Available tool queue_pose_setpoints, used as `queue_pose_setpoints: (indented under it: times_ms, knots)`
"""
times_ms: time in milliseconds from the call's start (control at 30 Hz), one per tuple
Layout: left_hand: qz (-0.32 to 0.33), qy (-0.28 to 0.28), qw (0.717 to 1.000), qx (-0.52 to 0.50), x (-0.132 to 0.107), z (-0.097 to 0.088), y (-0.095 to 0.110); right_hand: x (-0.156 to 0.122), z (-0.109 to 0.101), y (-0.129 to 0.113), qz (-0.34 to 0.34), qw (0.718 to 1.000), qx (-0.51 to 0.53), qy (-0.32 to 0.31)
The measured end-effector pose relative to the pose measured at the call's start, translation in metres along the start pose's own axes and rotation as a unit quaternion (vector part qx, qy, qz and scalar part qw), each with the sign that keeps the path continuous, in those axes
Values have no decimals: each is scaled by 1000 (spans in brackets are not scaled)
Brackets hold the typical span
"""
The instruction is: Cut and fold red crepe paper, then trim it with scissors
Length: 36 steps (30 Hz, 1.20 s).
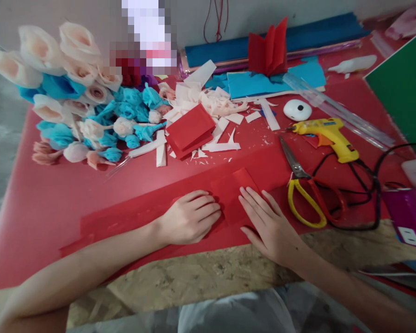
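Tabletop (45, 217): red paper (234, 201) apparently under left grip (193, 216).

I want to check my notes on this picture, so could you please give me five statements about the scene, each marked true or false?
1. The scissors lie on the table, near the yellow glue gun. True.
2. The left hand grips the scissors. False: it rests on red paper.
3. The right hand touches red paper. True.
4. The flowers are all green. False: many are cream or blue.
5. Pale scraps lie near the flowers. True.
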State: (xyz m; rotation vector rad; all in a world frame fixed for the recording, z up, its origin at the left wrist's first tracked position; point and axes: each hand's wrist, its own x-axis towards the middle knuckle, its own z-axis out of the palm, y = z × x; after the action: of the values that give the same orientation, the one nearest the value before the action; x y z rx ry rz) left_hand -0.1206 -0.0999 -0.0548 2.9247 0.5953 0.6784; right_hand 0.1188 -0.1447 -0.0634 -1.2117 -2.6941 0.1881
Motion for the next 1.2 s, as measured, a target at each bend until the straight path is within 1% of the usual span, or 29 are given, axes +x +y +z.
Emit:
queue_pose_setpoints:
  times_ms: [100, 233, 300, 400, 533, 800, 1033, 1100, 1200]
  knots:
    - [4, -5, 1000, 7, -1, 0, 0, 0, 0, -1, 3, 1000, -1, 1]
    - [11, 2, 1000, 19, -1, -1, 1, 1, -1, -1, 6, 1000, 0, -4]
    - [6, 9, 999, 31, -1, -2, 2, 1, -1, -1, 5, 1000, 1, -5]
    - [-2, -1, 999, 40, 0, -3, 2, 1, -1, -1, 3, 1000, 3, -2]
    - [12, -21, 999, 30, 0, -2, 2, 1, -1, 0, 2, 1000, 5, 5]
    - [12, -28, 999, 26, -1, 0, 1, 2, 0, -1, 6, 1000, 15, 3]
    - [6, -26, 1000, 8, -2, 0, 1, 1, 1, -1, -1, 1000, 0, 7]
    - [1, -26, 1000, -7, -2, 1, 1, 1, 2, -1, 4, 1000, -4, 11]
    - [-7, -23, 999, -27, -2, 2, 1, 1, 3, 0, 30, 999, -13, 13]
